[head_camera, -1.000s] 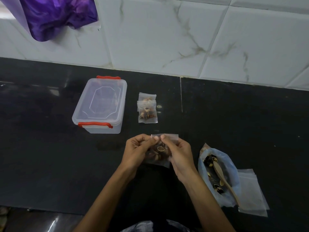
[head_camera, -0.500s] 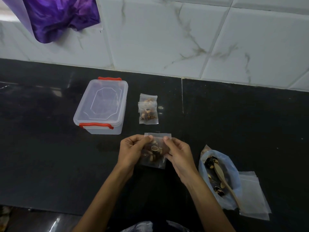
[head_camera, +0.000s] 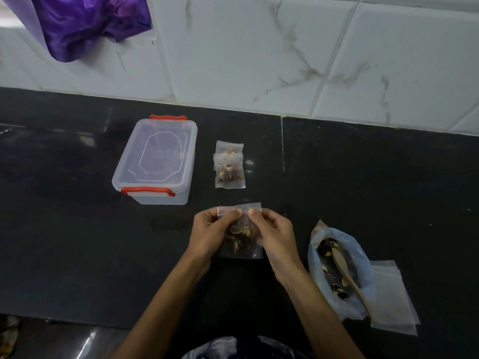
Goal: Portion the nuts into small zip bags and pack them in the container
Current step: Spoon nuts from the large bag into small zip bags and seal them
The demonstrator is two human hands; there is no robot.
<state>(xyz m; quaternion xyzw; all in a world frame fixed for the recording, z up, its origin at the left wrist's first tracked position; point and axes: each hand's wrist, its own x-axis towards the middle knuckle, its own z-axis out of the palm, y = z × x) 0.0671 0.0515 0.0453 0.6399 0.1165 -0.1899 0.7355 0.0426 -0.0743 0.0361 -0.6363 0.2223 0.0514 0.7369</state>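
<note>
two hands meet at the lower middle of the frame over a small zip bag (head_camera: 242, 239) holding nuts. the left hand (head_camera: 210, 235) pinches the bag's top strip near its left end, thumb tip on the strip, and the right hand (head_camera: 272, 235) pinches the same strip just beside it, so each grip is clenched on the bag. the bag hangs upright between them above the black bench (head_camera: 77, 242); whether its seal is fully closed is hard to tell at this size.

further up, at the centre of the frame, two filled zip bags (head_camera: 229, 167) lie flat and overlapping on the bench. just left of them sits the clear container (head_camera: 158, 161) with red latches, its lid on.

at the lower right of the frame an open plastic bag of nuts (head_camera: 339, 273) lies on the bench with a wooden spoon (head_camera: 347, 273) resting inside it. a stack of empty zip bags (head_camera: 391, 299) lies partly under that bag's right edge.

a purple cloth (head_camera: 85, 24) hangs against the white tiled wall (head_camera: 259, 47) at the upper left of the frame.
</note>
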